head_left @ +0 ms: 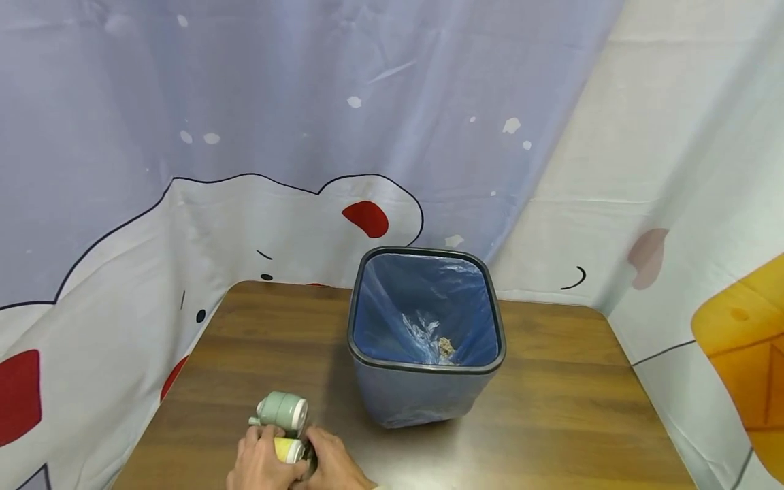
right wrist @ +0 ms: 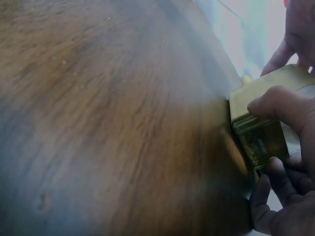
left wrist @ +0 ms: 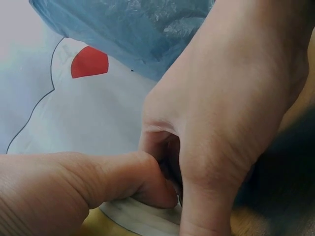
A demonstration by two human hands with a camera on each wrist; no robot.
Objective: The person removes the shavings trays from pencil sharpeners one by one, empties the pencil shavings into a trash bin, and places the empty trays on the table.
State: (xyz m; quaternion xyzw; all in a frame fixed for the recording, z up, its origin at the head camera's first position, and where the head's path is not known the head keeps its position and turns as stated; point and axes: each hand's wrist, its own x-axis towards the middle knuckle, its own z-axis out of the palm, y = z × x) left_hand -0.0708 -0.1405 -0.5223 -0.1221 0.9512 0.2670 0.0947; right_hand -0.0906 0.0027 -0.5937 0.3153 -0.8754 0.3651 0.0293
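Near the table's front edge my left hand (head_left: pixel 260 463) grips a yellow pencil sharpener (right wrist: pixel 268 91) with a white end. My right hand (head_left: pixel 333 459) pinches at its dark see-through shavings drawer (right wrist: pixel 261 145), close against the left thumb. In the left wrist view the right hand (left wrist: pixel 226 103) hides most of the sharpener; only a yellow and whitish strip shows below the thumb. Just beyond the hands lies a green, white-ended object (head_left: pixel 282 412), which looks like a second sharpener.
A grey bin (head_left: pixel 416 395) with a blue liner stands right of the hands, with a small heap of pale scraps (head_left: pixel 445 347) inside. The wooden table (head_left: pixel 551 408) is bordered by a printed cloth (head_left: pixel 294 231) hanging behind and at both sides.
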